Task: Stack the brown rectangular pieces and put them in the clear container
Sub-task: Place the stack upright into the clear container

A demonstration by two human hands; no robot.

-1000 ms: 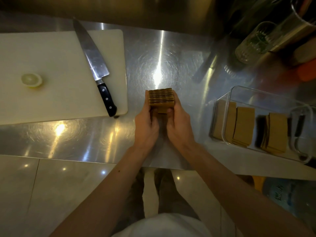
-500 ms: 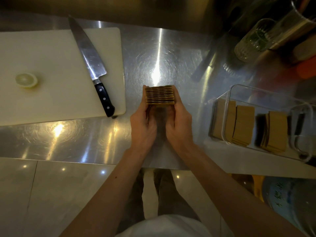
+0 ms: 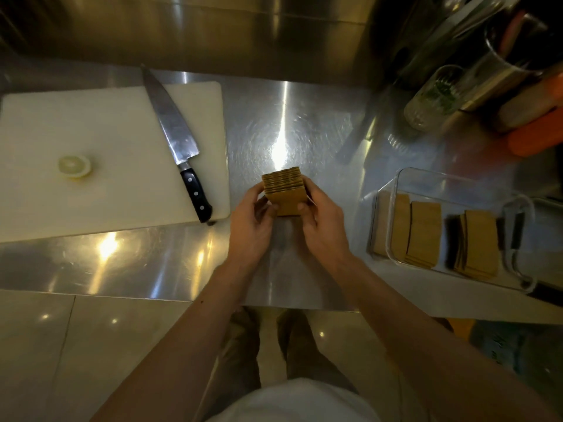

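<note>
A stack of brown rectangular pieces stands on edge above the steel counter, held between both hands. My left hand grips its left side and my right hand grips its right side, thumbs pressed on the near face. The clear container sits to the right on the counter. It holds several more brown pieces in leaning groups.
A white cutting board lies at the left with a chef's knife and a lemon slice on it. A glass, a metal cup and an orange object crowd the back right corner.
The stack has tilted so its near flat face shows more. Both hands have stayed on it, shifted slightly nearer and to the right.
</note>
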